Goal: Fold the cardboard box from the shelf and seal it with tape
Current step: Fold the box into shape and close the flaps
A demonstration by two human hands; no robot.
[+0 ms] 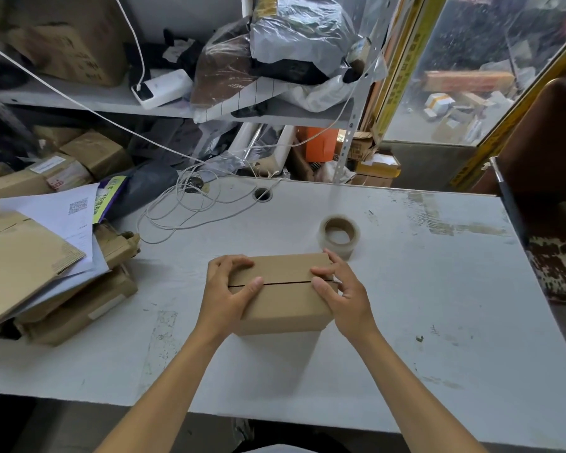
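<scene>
A: How is the cardboard box (285,291) held?

B: It is clamped from both ends. The left hand (224,294) is curled over the left end, fingers on the far flap and thumb laid by the seam. The right hand (342,291) grips the right end, its fingertips pressed where the two flaps meet.

A: Is the box closed?

B: The top flaps are folded down and meet along a dark slit; what is inside cannot be seen. No tape is seen across the seam.

A: Where does it sit?

B: On the white table (422,305), near the front edge, between the two grips.

A: And the tape?

B: A roll of clear tape (340,236) lies flat just beyond the right hand, apart from the box.

A: Farther out?

B: Flattened cartons and papers (43,256) are stacked at the left, a white cable (190,210) is coiled behind, and a shelf (111,99) is loaded with bags and boxes.
</scene>
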